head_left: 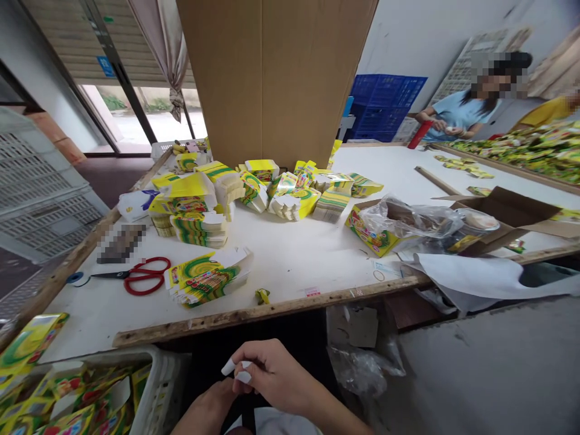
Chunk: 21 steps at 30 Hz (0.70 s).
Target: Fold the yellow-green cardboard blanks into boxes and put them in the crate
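My right hand (272, 371) is bent over my left hand (211, 403) in front of my lap, below the table edge. White covers (228, 366) wrap fingertips of the right hand. Its fingers are curled together, and whatever lies between them, if anything, is hidden. The left hand's fingers are mostly hidden beneath the right. Nearest on the table lie a small yellow-green packet (261, 296), a fanned stack of flat yellow-green cartons (206, 281) and red-handled scissors (147, 277).
Bundles of folded cartons (199, 229) stand along the table's back, before a tall cardboard box (281, 78). A white crate (158, 386) of filled packs sits lower left. An open carton (371, 232) with plastic lies right. A co-worker (471, 112) sits at the far right.
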Motion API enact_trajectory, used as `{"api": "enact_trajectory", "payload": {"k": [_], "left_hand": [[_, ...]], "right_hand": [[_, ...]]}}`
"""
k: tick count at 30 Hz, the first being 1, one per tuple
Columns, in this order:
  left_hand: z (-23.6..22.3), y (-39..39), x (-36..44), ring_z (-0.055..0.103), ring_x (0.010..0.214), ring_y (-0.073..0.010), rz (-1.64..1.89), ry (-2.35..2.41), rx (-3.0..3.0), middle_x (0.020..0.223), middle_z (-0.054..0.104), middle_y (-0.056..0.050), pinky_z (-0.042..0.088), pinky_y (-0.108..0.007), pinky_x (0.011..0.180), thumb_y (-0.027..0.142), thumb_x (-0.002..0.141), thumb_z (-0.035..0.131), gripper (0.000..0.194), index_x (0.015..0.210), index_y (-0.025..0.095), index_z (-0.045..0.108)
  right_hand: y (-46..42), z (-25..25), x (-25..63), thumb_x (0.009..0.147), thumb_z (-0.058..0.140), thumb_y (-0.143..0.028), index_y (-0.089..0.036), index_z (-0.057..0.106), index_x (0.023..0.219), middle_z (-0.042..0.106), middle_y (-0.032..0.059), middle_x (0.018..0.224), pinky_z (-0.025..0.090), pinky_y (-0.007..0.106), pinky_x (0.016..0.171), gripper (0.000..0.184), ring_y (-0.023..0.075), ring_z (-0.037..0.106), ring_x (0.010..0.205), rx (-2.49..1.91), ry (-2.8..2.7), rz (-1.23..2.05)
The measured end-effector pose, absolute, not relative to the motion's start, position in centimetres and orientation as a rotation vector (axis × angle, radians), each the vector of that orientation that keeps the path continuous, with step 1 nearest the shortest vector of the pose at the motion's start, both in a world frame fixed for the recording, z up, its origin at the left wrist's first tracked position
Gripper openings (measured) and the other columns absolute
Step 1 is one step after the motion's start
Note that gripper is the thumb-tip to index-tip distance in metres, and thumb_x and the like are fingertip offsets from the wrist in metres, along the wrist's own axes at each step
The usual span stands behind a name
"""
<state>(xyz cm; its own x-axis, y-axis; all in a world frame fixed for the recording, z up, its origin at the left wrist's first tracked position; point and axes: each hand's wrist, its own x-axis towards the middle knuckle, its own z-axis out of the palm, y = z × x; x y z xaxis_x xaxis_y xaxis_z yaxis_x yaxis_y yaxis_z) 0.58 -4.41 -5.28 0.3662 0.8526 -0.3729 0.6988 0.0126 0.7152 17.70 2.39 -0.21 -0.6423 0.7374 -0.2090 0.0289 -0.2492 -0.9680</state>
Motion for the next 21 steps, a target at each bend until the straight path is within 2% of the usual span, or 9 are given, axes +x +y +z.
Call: {"api": "enact_trajectory", "payload": {"k": [3, 6, 12, 15, 18, 21], "left_hand": [[-2.5, -4.4, 1.6, 0.057, 0.117, -0.0268, 0.153, 1.470, 1.622, 0.125, 0.064, -0.004, 0.042, -0.035, 0.103, 0.016, 0.068, 0.068, 0.049, 0.116, 0.024, 0.062], [-0.5, -4.4, 2.4, 0.061, 0.107, -0.0241, 0.208, 1.391, 1.616, 0.115, 0.068, -0.003, 0.045, -0.030, 0.096, 0.016, 0.070, 0.075, 0.041, 0.108, 0.023, 0.065], [-0.9, -4.8, 2.4, 0.063, 0.097, -0.0233, 0.211, 1.489, 1.691, 0.101, 0.070, -0.002, 0.047, -0.028, 0.085, 0.027, 0.069, 0.082, 0.032, 0.097, 0.022, 0.069], [-0.6, -4.9, 2.4, 0.062, 0.097, -0.0231, 0.324, 1.545, 1.659, 0.103, 0.069, -0.001, 0.046, -0.028, 0.086, 0.032, 0.073, 0.079, 0.033, 0.102, 0.023, 0.067], [-0.3, -4.6, 2.4, 0.062, 0.101, -0.0208, 0.465, 1.489, 1.566, 0.107, 0.068, 0.001, 0.044, -0.027, 0.091, 0.027, 0.077, 0.074, 0.030, 0.106, 0.026, 0.066], [-1.0, -4.0, 2.3, 0.063, 0.100, -0.0215, 0.467, 1.461, 1.530, 0.107, 0.070, 0.000, 0.045, -0.027, 0.091, 0.021, 0.077, 0.071, 0.029, 0.106, 0.025, 0.067]], "right_hand": [[1.9, 0.0, 17.7, 0.080, 0.052, -0.023, -0.016, 0.069, 0.084, 0.059, -0.0017, 0.065, 0.040, 0.020, 0.055, 0.019, 0.0098, 0.051, 0.057, -0.896, -1.567, 1.957], [1.2, -0.3, 17.5, 0.082, 0.052, -0.028, -0.016, 0.067, 0.080, 0.059, -0.0002, 0.067, 0.040, 0.022, 0.057, 0.019, 0.0118, 0.051, 0.060, -0.875, -1.632, 1.961], [0.8, -1.0, 17.1, 0.080, 0.057, -0.039, -0.018, 0.067, 0.079, 0.060, 0.0014, 0.067, 0.044, 0.025, 0.059, 0.023, 0.0153, 0.052, 0.062, -0.824, -1.740, 1.977], [1.5, -1.3, 17.4, 0.080, 0.058, -0.052, -0.019, 0.068, 0.079, 0.058, 0.0018, 0.064, 0.043, 0.026, 0.056, 0.035, 0.0161, 0.051, 0.059, -0.903, -1.693, 1.941], [2.5, -2.1, 17.7, 0.075, 0.057, -0.070, -0.019, 0.069, 0.082, 0.056, 0.0021, 0.059, 0.043, 0.027, 0.052, 0.052, 0.0168, 0.050, 0.055, -0.994, -1.579, 1.905], [2.6, -3.4, 17.5, 0.071, 0.057, -0.076, -0.020, 0.070, 0.084, 0.058, 0.0024, 0.060, 0.043, 0.026, 0.052, 0.059, 0.0160, 0.050, 0.055, -0.987, -1.544, 1.982]]}}
